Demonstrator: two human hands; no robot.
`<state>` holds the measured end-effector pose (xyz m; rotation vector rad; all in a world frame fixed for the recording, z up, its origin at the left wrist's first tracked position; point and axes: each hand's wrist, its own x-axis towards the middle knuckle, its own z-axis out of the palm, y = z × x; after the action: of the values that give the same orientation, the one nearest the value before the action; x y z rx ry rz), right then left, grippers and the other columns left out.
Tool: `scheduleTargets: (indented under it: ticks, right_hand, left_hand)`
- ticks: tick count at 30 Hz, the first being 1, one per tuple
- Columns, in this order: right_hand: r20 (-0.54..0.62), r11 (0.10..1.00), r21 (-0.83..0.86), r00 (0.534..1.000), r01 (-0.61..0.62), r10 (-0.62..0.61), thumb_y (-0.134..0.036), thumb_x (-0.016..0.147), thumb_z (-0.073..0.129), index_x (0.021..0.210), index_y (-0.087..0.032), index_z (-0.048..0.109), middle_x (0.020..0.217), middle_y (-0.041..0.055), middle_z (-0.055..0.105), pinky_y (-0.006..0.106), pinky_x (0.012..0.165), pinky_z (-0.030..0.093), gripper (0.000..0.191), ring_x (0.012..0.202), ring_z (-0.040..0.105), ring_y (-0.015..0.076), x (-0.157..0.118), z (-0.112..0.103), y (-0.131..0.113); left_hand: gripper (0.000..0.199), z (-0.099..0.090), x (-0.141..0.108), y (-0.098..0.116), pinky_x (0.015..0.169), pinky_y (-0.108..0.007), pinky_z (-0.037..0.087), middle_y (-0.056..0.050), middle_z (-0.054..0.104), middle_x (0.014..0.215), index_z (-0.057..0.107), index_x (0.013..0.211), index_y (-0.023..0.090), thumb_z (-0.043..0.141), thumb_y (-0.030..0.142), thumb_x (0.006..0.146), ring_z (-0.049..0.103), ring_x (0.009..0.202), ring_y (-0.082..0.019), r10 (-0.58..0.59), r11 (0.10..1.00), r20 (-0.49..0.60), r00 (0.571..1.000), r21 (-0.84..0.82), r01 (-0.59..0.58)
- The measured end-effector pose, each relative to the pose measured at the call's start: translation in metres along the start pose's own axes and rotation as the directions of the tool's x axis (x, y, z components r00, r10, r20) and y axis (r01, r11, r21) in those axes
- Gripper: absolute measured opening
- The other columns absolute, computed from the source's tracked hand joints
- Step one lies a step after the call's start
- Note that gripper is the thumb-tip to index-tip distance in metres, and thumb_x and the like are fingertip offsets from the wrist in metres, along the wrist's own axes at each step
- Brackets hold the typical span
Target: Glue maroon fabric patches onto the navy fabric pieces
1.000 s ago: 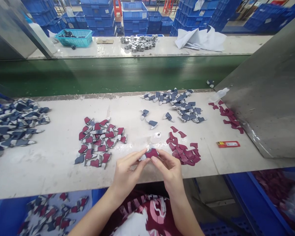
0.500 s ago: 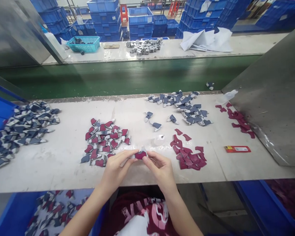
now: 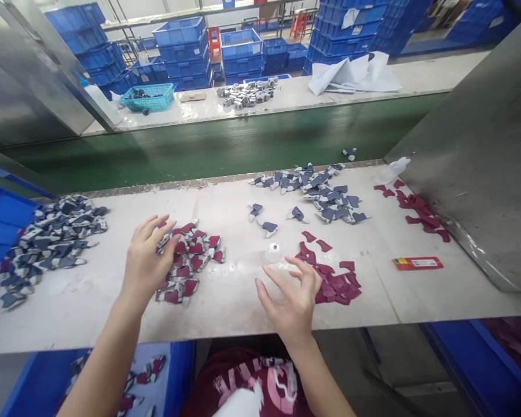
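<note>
My left hand [image 3: 147, 258] hovers at the left edge of a pile of small grey-and-white pieces with maroon faces [image 3: 195, 263]. Its thumb and fingers are spread, and it hides part of that pile. My right hand [image 3: 290, 301] is open, fingers bent and apart, with nothing between them. Just right of it lie loose maroon flat pieces [image 3: 338, 285]. A small clear bottle with a dark tip [image 3: 274, 252] stands beyond its fingertips. Farther back are dark blue-and-white pieces [image 3: 325, 194], a few lying apart from their heap.
Another heap of blue-and-white pieces [image 3: 52, 231] lies at the left, by a blue crate [image 3: 2, 226]. At right are a red packet [image 3: 418, 263], more maroon pieces [image 3: 421, 211] and a metal panel [image 3: 473, 174]. A green strip [image 3: 226, 147] runs behind the worktop.
My hands have parted from the maroon-faced piece they held together. The left moved left and forward to the finished-looking pile; the right opened and shifted slightly right. The view tilted.
</note>
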<state>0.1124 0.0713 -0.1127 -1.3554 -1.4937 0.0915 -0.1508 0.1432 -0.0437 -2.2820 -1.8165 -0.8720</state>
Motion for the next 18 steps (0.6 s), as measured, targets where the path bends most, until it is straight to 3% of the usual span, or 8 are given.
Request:
scheduleTargets:
  ticks: [2, 5, 9, 12, 15, 18]
  right_hand:
    - [0.126, 0.996, -0.086, 0.992, -0.020, 0.030, -0.030, 0.085, 0.073, 0.105, -0.030, 0.078, 0.141, 0.0123, 0.044, 0.057, 0.093, 0.052, 0.020, 0.132, 0.038, 0.0395, 0.002, 0.004, 0.006]
    - [0.265, 0.994, -0.106, 0.964, 0.003, 0.025, -0.032, 0.087, 0.070, 0.117, -0.027, 0.074, 0.145, 0.0131, 0.040, 0.066, 0.102, 0.044, 0.030, 0.138, 0.026, 0.0435, 0.004, 0.011, 0.011]
    - [0.208, 0.997, -0.074, 0.978, -0.005, 0.020, -0.025, 0.091, 0.062, 0.123, -0.028, 0.070, 0.128, 0.0132, 0.050, 0.058, 0.099, 0.051, 0.033, 0.132, 0.040, 0.0364, 0.003, 0.007, 0.016]
    - [0.093, 0.999, 0.035, 0.995, -0.029, 0.026, -0.019, 0.089, 0.062, 0.124, -0.028, 0.067, 0.116, 0.0109, 0.056, 0.045, 0.090, 0.059, 0.036, 0.115, 0.059, 0.0268, -0.002, -0.005, 0.023]
    - [-0.071, 0.983, 0.178, 0.995, -0.053, 0.067, -0.018, 0.084, 0.070, 0.127, -0.026, 0.060, 0.106, 0.0075, 0.065, 0.039, 0.080, 0.062, 0.045, 0.096, 0.069, 0.0222, -0.011, -0.016, 0.032]
    - [-0.174, 0.929, 0.334, 0.958, -0.159, 0.226, -0.025, 0.084, 0.072, 0.130, -0.022, 0.057, 0.093, 0.0053, 0.072, 0.035, 0.067, 0.063, 0.049, 0.076, 0.073, 0.0199, -0.018, -0.025, 0.041]
  left_hand:
    - [0.023, 0.016, 0.016, 0.016, 0.102, -0.051, 0.051, -0.012, 0.070, 0.122, 0.069, 0.115, 0.019, 0.058, 0.027, 0.096, 0.062, 0.118, -0.031, 0.032, 0.998, 0.034, 0.999, -0.053, -0.030]
    - [0.022, 0.056, 0.040, 0.048, 0.097, -0.045, 0.054, -0.009, 0.071, 0.114, 0.068, 0.114, 0.019, 0.061, 0.017, 0.093, 0.064, 0.110, -0.027, 0.202, 0.970, 0.220, 0.954, -0.180, -0.164]
    - [0.038, 0.110, 0.071, 0.081, 0.097, -0.041, 0.052, -0.012, 0.068, 0.117, 0.064, 0.120, 0.016, 0.063, 0.001, 0.085, 0.059, 0.116, -0.027, 0.435, 0.900, 0.436, 0.788, -0.215, -0.379]
    - [0.026, 0.128, 0.080, 0.099, 0.094, -0.042, 0.052, -0.014, 0.069, 0.107, 0.066, 0.112, 0.013, 0.066, 0.008, 0.087, 0.061, 0.107, -0.029, 0.442, 0.889, 0.545, 0.712, -0.158, -0.430]
    - [0.011, 0.122, 0.060, 0.116, 0.088, -0.042, 0.052, -0.013, 0.067, 0.096, 0.066, 0.102, 0.012, 0.060, 0.016, 0.093, 0.062, 0.098, -0.029, 0.424, 0.895, 0.557, 0.714, -0.137, -0.425]
    - [0.020, 0.105, 0.017, 0.129, 0.089, -0.041, 0.052, -0.014, 0.065, 0.100, 0.062, 0.112, 0.012, 0.047, 0.018, 0.100, 0.061, 0.099, -0.028, 0.392, 0.918, 0.497, 0.774, -0.157, -0.364]
